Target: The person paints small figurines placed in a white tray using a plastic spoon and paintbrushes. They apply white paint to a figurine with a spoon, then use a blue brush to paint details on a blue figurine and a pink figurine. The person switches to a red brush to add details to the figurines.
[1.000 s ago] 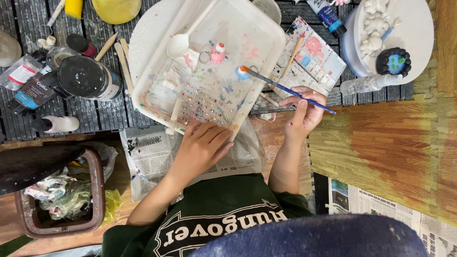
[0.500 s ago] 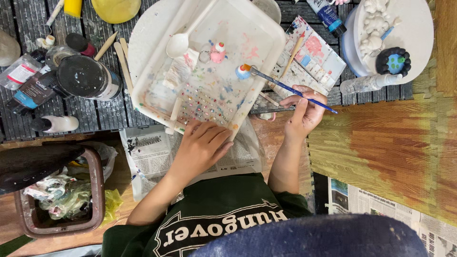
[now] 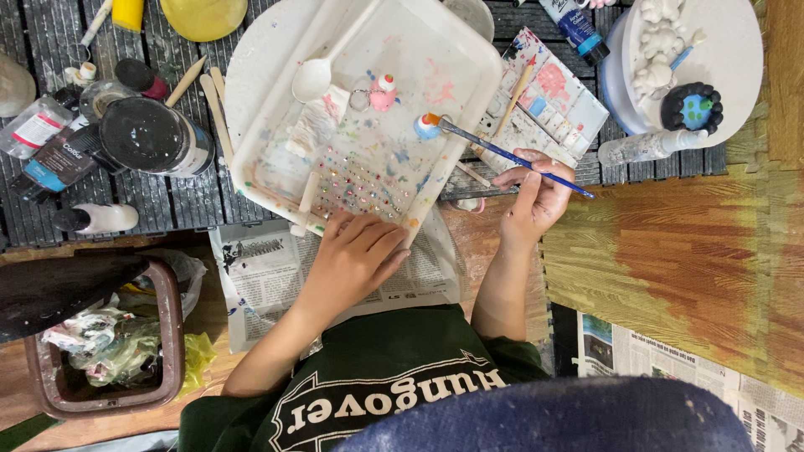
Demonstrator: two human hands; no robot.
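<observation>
Paintbrush (image 3: pixel 515 157) to small figure, painting step under way.
Nearest us, our left hand (image 3: pixel 356 251) lies flat, grasping nothing, steadying the white tray (image 3: pixel 469 75); our right hand (image 3: pixel 536 192) pinches the blue-handled brush, its tip touching the figure (image 3: pixel 426 126) on the tray's rim. Fine, steady strokes seem needed.

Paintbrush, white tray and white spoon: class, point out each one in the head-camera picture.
paintbrush (image 3: pixel 511 156), head view, middle of its blue handle, held in the right hand (image 3: pixel 532 197).
white tray (image 3: pixel 469 109), head view, bare right wall.
white spoon (image 3: pixel 311 81), head view, its bowl.
</observation>
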